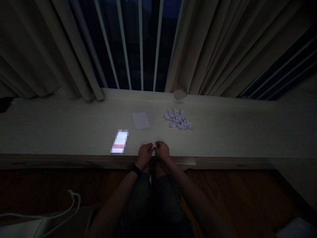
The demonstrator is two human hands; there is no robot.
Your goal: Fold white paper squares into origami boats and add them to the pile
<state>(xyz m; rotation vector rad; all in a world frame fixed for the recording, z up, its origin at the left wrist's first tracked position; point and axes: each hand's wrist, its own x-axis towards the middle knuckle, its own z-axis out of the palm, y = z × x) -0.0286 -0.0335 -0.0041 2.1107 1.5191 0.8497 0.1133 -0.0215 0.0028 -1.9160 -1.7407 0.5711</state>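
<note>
Between my fingertips is a small piece of folded white paper (154, 145), just above the front edge of the pale counter. My left hand (145, 155) pinches it from the left, and a dark band circles that wrist. From the right, my right hand (162, 150) pinches the same paper. The fingers cover much of it, and the dim light hides its exact shape. Beyond my hands lies a stack of square white paper sheets (141, 120). To the right of the stack sits a cluster of several small folded paper boats (178, 119).
A lit phone (120, 141), its screen blurred, lies left of my hands on the counter (223, 132). Beige curtains (208, 49) hang by a barred window (133, 46). Drawers run under the counter's edge. A white cable (76, 198) is at lower left.
</note>
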